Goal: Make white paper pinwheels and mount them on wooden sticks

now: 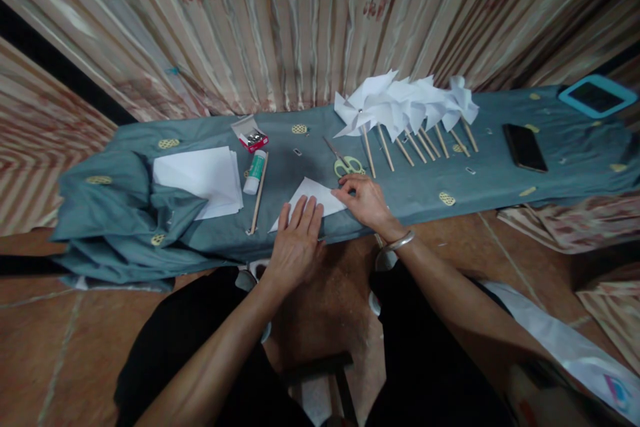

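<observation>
A white sheet of paper (313, 192), folded to a triangle, lies near the front edge of the cloth-covered bench. My left hand (299, 233) rests flat on its left part with fingers stretched out. At its right side, my right hand (364, 199) pinches the paper's edge between thumb and forefinger. Just beyond that hand lie green-handled scissors (349, 165), blades pointing away. To the left are a wooden stick (259, 197), a glue stick (255, 171) and an open red box (255, 140) with small metal items inside.
Several white paper pinwheels (400, 107) on wooden sticks lie in an overlapping row at the back. A stack of white paper (200, 177) sits left, partly under bunched cloth (125, 213). A dark phone (525, 147) and a blue-framed tablet (597, 96) lie right.
</observation>
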### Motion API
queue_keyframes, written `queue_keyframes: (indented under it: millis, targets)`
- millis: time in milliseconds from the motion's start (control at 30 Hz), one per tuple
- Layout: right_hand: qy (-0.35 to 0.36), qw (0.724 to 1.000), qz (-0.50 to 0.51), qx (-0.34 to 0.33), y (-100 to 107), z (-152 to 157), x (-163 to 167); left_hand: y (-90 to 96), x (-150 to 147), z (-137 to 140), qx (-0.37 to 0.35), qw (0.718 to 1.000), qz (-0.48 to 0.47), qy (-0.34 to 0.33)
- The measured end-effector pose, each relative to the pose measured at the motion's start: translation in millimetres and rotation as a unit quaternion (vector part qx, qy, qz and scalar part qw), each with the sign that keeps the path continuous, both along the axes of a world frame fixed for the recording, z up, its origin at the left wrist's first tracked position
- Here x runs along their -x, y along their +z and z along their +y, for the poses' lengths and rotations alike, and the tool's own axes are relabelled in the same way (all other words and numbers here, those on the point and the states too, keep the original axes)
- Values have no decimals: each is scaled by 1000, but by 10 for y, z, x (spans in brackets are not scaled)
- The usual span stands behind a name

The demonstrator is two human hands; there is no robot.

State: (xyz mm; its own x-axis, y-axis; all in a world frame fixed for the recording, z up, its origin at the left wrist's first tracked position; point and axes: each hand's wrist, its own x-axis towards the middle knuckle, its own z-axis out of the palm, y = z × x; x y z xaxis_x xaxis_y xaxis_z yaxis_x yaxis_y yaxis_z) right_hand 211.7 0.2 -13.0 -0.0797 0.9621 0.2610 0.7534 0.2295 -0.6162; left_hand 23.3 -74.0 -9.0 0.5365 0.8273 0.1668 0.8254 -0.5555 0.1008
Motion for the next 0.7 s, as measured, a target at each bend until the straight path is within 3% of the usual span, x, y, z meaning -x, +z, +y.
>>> queue_keyframes:
  millis: [700]
  targets:
    - [1,1000,-28,-9,-15,-4,10,-2,3,9,23,1000,4,1]
